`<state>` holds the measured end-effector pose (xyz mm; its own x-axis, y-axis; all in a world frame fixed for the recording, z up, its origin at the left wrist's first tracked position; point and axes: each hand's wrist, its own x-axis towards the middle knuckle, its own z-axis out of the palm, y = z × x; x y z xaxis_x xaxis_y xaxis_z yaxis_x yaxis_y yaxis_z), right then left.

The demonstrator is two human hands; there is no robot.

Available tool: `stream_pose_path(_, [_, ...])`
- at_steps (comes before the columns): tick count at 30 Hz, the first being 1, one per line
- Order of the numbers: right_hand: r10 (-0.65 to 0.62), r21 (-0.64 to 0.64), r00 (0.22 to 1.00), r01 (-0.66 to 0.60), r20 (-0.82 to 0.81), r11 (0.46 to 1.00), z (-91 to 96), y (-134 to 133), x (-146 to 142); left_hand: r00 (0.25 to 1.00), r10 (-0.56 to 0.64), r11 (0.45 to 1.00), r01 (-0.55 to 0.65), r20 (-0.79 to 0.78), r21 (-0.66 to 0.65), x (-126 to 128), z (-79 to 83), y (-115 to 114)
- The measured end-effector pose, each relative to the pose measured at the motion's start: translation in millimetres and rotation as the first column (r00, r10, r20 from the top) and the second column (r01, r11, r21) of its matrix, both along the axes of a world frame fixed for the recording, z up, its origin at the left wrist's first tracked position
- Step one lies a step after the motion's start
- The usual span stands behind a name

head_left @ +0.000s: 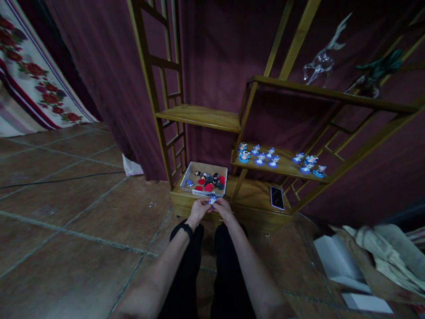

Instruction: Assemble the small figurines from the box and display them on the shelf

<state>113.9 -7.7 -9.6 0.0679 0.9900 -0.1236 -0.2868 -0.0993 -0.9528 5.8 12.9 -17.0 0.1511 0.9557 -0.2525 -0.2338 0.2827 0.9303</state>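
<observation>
Both my hands meet in front of the box, closed around one small purple-and-white figurine (pixel 213 200). My left hand (pixel 199 209) grips it from the left, with a dark band on that wrist. From the other side, the fingers of my right hand (pixel 223 209) pinch it too. Just beyond them sits a shallow cardboard box (pixel 192 166) with several dark figurines, red discs and a small blue-purple piece (pixel 189 182) inside. On the low shelf (pixel 286 165) to the right stand several similar figurines (pixel 260 159) on purple or blue bases, in two groups.
A wooden display rack (pixel 199 116) rises ahead against a dark red curtain. A phone (pixel 276 197) lies on its bottom board. Higher up stand a glass animal (pixel 322 62) and a dark green ornament (pixel 375 73). White boxes (pixel 338 259) and cloth lie on the floor at right.
</observation>
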Motion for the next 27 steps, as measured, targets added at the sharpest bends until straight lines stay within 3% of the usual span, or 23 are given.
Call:
stream_pose_path(3, [0.023,0.027,1.0,-0.023,-0.005,0.999,2.6,-1,0,1.0,0.001,0.999,-0.001,0.0,0.045,1,0.1,0])
stream_pose_path(8, [-0.053,0.079,0.997,0.047,0.065,0.996,3.2,-3,2,0.998,0.046,0.989,-0.039,-0.047,0.144,1,2.9,-3])
stream_pose_path(16, [-0.035,0.116,0.99,0.019,0.138,0.993,-3.5,0,1,0.988,0.133,0.983,-0.121,-0.082,0.136,-4,11.9,-8])
stream_pose_path(23, [-0.142,0.155,0.96,0.106,0.242,0.982,-13.4,4,1,0.949,0.243,0.939,-0.178,-0.2,0.296,-4,11.2,-11])
stream_pose_path(27, [-0.159,0.169,0.945,0.113,0.285,0.979,-21.3,8,3,0.899,0.263,0.902,-0.1,-0.351,0.419,-4,9.6,-13])
